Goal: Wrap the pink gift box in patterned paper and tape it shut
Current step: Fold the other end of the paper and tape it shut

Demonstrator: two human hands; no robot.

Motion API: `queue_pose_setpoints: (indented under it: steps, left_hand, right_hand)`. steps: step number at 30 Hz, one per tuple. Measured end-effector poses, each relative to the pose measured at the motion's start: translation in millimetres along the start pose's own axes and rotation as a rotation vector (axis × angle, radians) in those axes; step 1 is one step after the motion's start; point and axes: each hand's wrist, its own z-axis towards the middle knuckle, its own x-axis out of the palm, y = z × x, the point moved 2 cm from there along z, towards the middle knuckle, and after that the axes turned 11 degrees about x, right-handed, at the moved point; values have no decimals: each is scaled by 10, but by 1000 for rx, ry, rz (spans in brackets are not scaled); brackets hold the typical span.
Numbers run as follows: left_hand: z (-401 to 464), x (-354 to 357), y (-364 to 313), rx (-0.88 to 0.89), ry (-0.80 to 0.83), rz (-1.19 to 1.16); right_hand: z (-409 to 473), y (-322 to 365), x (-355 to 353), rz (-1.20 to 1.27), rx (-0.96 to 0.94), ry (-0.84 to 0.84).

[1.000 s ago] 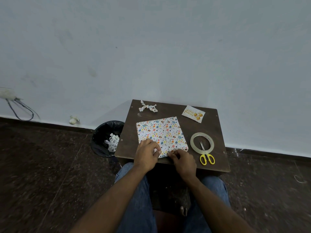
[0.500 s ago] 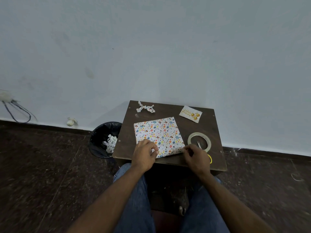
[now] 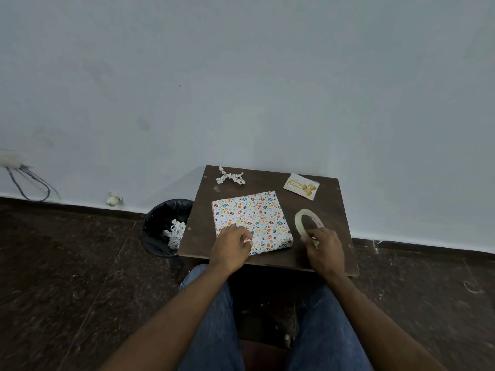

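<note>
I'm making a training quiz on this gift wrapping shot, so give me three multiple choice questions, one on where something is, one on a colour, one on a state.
1. Where is the birthday card?
A. the table's far right corner
B. in the bin
C. on the box

2. What colour is the bin?
A. white
B. black
C. red

3. What is the right hand doing?
A. resting flat on the box
B. hanging idle
C. gripping the tape roll

Answers: 1 A, it lies beyond the tape roll, near the wall. 2 B, dark liner holding paper scraps. 3 C, fingers curl round the roll's near edge.

White, multicoloured-patterned gift box
</note>
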Motion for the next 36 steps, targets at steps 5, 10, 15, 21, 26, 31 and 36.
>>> queue_pose_setpoints:
  steps: [5,10,15,21,26,31,36]
  left_hand:
    - [16,49,-339,-47,-95,-342]
    - [7,74,-655,-375,-107,-888]
    - [-35,55,-610,-448,-87,-961]
    - [-56,61,-490,-366,-141,-679]
    - [-67,43,-550,-265,-138,-247]
    - [-125,19,-672,-16,-168,-65]
    - [-152,3,-670,247,-152,-54]
  right_hand:
    - [-231,251,29,217,-73,13]
    - [-392,462,91,271,-181,1]
    - [-446,491,107,254,-204,4]
    - [-547,520,84,178,-262,-26]
    - [-583,546,106,94,-201,9]
    - [-560,586,100,235,31,65]
    - [-516,583,57,429,81,165]
